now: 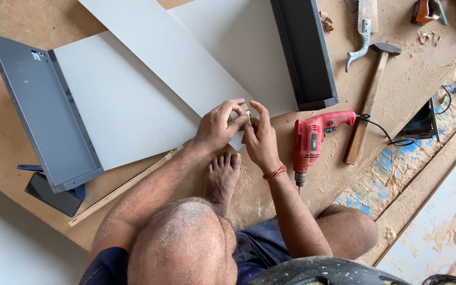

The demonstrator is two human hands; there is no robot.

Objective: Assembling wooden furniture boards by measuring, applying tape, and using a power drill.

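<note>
The left hand (218, 126) and the right hand (259, 138) meet over the near corner of a light grey board (133, 100), their fingertips pinched together around a small yellowish piece (248, 114) that is mostly hidden between them; what it is cannot be told. Both hands are closed narrow around it, the right forefinger sticking up. Just near of the hands a bare foot (221, 177) rests on the sawdust-covered wooden floor (407, 74). A thin wooden strip (122, 187) runs from under the left wrist toward the near left. Just right of the right hand lies a red drill (312, 141), bit pointing near, its black cord trailing right. Farther right lies a hammer (369, 100), and beyond it a dark panel (304, 50) stands on edge. At far left a grey angled panel (40, 105) leans against the board.
</note>
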